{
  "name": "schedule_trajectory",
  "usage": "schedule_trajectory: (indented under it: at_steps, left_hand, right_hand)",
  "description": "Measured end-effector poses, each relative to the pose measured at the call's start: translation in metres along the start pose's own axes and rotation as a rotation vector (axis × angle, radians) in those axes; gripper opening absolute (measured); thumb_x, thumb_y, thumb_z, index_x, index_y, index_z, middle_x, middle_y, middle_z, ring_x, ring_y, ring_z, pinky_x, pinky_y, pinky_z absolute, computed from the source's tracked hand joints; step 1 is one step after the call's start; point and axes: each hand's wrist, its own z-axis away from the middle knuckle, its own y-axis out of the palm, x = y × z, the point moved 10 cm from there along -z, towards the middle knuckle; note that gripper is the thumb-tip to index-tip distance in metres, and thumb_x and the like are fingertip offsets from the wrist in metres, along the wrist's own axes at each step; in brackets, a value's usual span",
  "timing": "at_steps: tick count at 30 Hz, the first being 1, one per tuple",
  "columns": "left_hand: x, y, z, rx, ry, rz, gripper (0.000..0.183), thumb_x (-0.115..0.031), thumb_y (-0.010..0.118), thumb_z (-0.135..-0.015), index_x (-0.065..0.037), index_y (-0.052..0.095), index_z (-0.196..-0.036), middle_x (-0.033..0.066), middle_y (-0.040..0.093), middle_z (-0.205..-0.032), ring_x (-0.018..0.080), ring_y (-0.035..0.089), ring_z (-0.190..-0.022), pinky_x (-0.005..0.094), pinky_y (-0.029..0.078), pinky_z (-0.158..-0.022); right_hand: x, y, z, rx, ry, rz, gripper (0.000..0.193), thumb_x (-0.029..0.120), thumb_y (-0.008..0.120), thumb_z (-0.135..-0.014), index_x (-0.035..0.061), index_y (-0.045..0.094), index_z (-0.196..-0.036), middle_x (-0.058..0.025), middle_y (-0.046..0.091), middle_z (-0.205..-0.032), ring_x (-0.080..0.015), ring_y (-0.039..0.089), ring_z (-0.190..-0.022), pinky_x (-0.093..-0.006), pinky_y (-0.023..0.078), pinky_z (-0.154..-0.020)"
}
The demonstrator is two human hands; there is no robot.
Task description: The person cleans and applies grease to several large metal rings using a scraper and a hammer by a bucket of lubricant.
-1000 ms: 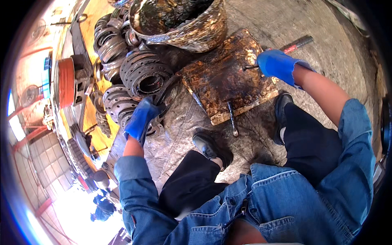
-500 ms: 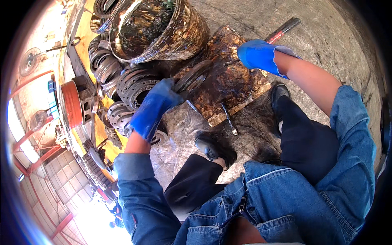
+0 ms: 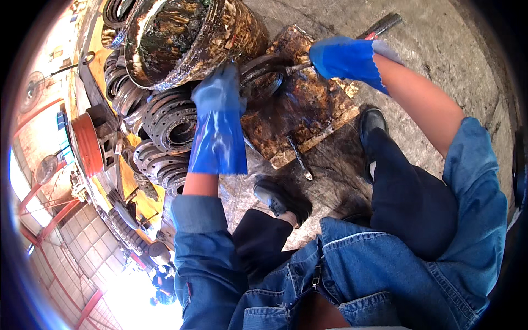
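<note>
The left hand [image 3: 219, 94], in a glossy blue rubber glove with a long cuff, is closed over the rim of a dark, greasy metal ring [image 3: 265, 77] that stands tilted on its edge at the near corner of a wooden board [image 3: 308, 110]. The right hand [image 3: 342, 56], gloved the same way, is wrapped around the handle of a slim tool [image 3: 385, 25], whose grey metal tip touches the ring's upper edge; the handle's dark end with a red band sticks out past the glove. The board is flat, square-cornered and soaked brown-black with oil, lying on rough grey concrete floor [image 3: 440, 49]. A thin metal rod tool [image 3: 300, 159] lies across the board's lower edge. Just left of the ring stands a dented steel drum [image 3: 181, 38], smeared and shiny with oil. Below and beside it are stacks of round flanges [image 3: 168, 118], rusty-brown discs with bolt holes around their rims. Denim sleeves, dark trousers and black shoes [image 3: 283, 201] fill the lower part.
</note>
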Motion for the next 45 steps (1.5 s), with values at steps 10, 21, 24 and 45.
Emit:
schedule_trajectory:
  at_steps: [10, 21, 24, 45]
  left_hand:
    - [-0.007, 0.237, 0.146, 0.560, -0.332, 1.040, 0.039, -0.034, 0.070, -0.082, -0.001, 0.068, -0.103, 0.0220, 0.069, -0.098, 0.0352, 0.066, -0.087, 0.0368, 0.052, -0.078]
    - [-0.065, 0.316, 0.167, 0.700, -0.753, 0.554, 0.040, -0.038, 0.066, -0.084, -0.006, 0.069, -0.107, 0.0210, 0.068, -0.103, 0.0346, 0.066, -0.100, 0.0418, 0.053, -0.081]
    - [-0.072, 0.326, 0.169, 0.643, -0.758, 0.404, 0.037, -0.036, 0.063, -0.086, -0.008, 0.069, -0.109, 0.0181, 0.070, -0.101, 0.0318, 0.067, -0.099, 0.0408, 0.054, -0.080]
    - [0.033, 0.090, 0.095, -0.342, -0.568, 1.678, 0.028, -0.007, 0.061, -0.089, -0.004, 0.060, -0.117, 0.0043, 0.066, -0.105, 0.0129, 0.059, -0.092, 0.0289, 0.047, -0.084]
  right_hand:
    - [0.000, -0.022, 0.031, 0.196, 0.550, 0.100, 0.030, 0.023, 0.060, -0.089, -0.0019, 0.067, -0.105, -0.0120, 0.070, -0.078, -0.0221, 0.068, -0.064, -0.0368, 0.058, -0.065]
    - [-0.057, 0.021, 0.099, -0.045, 0.694, -0.930, 0.027, 0.025, 0.067, -0.089, -0.0003, 0.070, -0.099, -0.0131, 0.072, -0.082, -0.0128, 0.061, -0.058, -0.0216, 0.045, -0.051]
    - [-0.048, 0.057, 0.098, 0.032, 0.595, -1.054, 0.032, 0.029, 0.067, -0.088, -0.0002, 0.070, -0.100, -0.0086, 0.071, -0.081, -0.0103, 0.062, -0.066, -0.0211, 0.046, -0.056]
    - [-0.172, -0.016, 0.024, 0.029, 0.522, 0.788, 0.022, 0.019, 0.057, -0.085, 0.0073, 0.071, -0.097, -0.0152, 0.069, -0.093, -0.0326, 0.068, -0.086, -0.0413, 0.055, -0.071]
